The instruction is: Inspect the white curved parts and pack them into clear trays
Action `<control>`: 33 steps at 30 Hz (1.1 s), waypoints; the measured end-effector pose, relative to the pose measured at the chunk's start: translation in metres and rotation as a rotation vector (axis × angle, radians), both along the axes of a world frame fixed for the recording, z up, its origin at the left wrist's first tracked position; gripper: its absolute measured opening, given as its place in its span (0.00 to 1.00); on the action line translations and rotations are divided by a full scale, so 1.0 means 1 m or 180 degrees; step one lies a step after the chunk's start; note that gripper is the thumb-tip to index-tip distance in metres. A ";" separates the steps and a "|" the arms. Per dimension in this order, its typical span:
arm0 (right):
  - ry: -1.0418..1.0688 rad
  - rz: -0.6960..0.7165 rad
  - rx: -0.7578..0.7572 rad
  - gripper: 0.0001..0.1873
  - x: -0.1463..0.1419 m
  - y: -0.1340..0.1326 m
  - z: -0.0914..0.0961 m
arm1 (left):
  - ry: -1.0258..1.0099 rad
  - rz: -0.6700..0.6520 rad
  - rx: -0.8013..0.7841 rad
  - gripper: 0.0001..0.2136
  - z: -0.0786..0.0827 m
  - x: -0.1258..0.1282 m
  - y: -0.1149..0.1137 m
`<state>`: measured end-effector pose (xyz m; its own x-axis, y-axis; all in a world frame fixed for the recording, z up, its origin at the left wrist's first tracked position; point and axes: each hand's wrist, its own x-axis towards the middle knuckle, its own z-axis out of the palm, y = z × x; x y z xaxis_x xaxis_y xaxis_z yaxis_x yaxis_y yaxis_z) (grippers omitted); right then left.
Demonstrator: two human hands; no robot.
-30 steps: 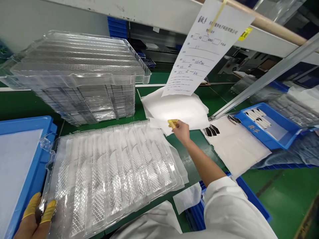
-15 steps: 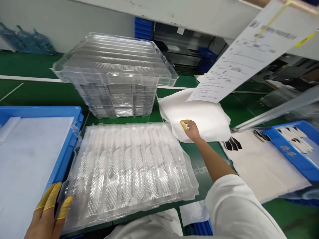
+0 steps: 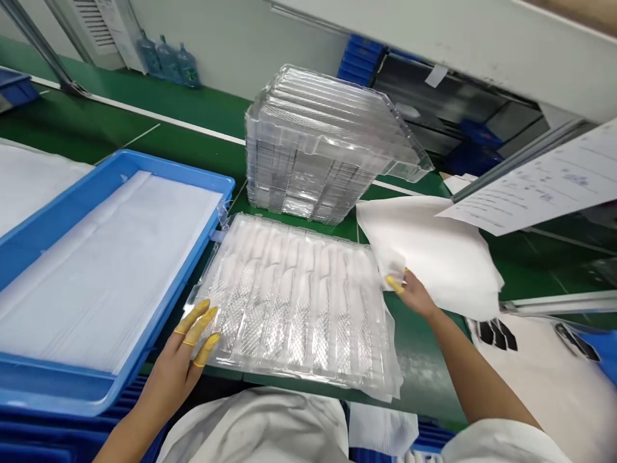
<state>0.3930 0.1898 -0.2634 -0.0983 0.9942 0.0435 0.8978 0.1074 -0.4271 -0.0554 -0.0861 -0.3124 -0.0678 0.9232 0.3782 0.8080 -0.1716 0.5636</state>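
Observation:
A clear plastic tray (image 3: 299,321) with long ribbed compartments lies in front of me, and white sheet material shows under its right edge. My left hand (image 3: 187,347), with yellow finger cots, is at the tray's left front edge, its fingers stretched and apart. To the right is a stack of thin white sheets (image 3: 438,251). My right hand (image 3: 412,290) pinches the near-left corner of a sheet there, and that corner is lifted and bent. How many sheets are between the fingers is hidden.
A blue bin (image 3: 193,296) lined with white sheets stands at left. Behind the tray rises a tall stack of clear trays (image 3: 318,154). A printed paper (image 3: 544,180) hangs at right, above a metal bar. Black pieces (image 3: 496,334) lie on a pale cloth at right.
My view has swung left. My left hand has moved from beside the blue bin onto the tray's edge. My right hand has gone from the sheet's middle to its near-left corner, now raised.

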 end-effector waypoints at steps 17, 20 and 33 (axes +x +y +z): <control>-0.0213 0.1093 0.0085 0.23 -0.128 -0.115 0.071 | -0.3904 -0.0076 -0.1056 0.24 0.036 0.040 -0.004; -0.0258 0.2018 -0.0401 0.15 -0.177 -0.158 0.050 | -0.4265 -0.0602 -0.1348 0.29 0.040 0.055 0.016; -0.0245 0.2895 -0.1517 0.16 -0.258 -0.129 0.082 | -0.3172 0.0478 -0.1405 0.21 0.016 0.004 0.014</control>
<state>0.1353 0.0608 -0.1817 -0.8083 0.4545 -0.3741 0.5881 0.5946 -0.5482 -0.0511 -0.0721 -0.2965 -0.2823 0.9206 -0.2698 -0.0475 0.2675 0.9624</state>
